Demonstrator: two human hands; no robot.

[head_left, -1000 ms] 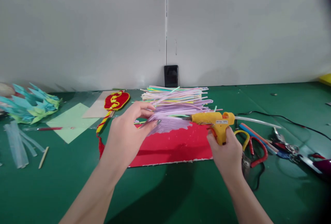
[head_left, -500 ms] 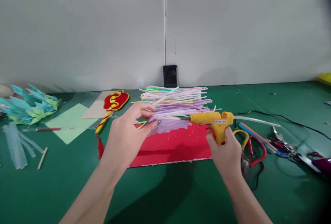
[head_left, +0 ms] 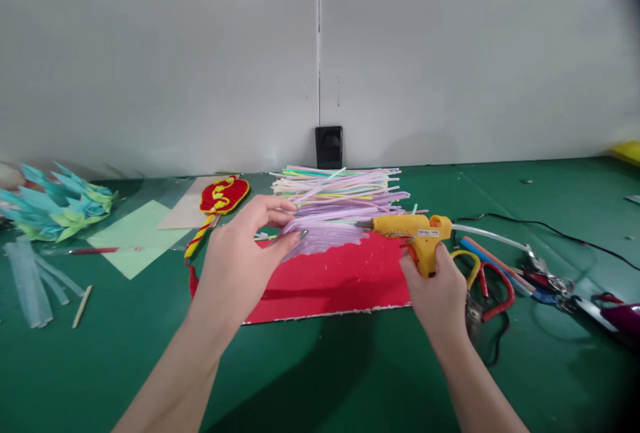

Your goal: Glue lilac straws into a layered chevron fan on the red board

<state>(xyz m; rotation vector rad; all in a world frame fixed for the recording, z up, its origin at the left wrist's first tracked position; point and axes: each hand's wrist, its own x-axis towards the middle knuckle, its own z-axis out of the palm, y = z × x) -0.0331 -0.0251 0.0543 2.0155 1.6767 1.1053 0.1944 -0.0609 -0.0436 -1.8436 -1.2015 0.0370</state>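
My right hand (head_left: 437, 286) grips a yellow hot glue gun (head_left: 407, 226) with a clear glue stick (head_left: 493, 233) sticking out of its back. The nozzle points left, at the right part of a sheet of lilac pipe cleaners (head_left: 330, 238) laid side by side. My left hand (head_left: 253, 243) pinches the left end of this sheet between thumb and fingers. Under it lies a red board (head_left: 340, 279) with a ragged white front edge. Whether the nozzle touches the sheet I cannot tell. Behind are loose pastel pipe cleaners (head_left: 345, 186) in a pile.
On the right lie scissors (head_left: 495, 293), pliers (head_left: 473, 316), keys (head_left: 555, 281) and a black cord (head_left: 550, 221). To the left are a red fan-shaped ornament (head_left: 225, 194), green paper (head_left: 145, 239), glue sticks (head_left: 30, 286) and blue paper flowers (head_left: 60, 203). A black phone (head_left: 329, 147) leans on the partition.
The glue gun has shifted slightly to the right along the lilac sheet. My left hand has moved a little to the left, still pinching the sheet's end.
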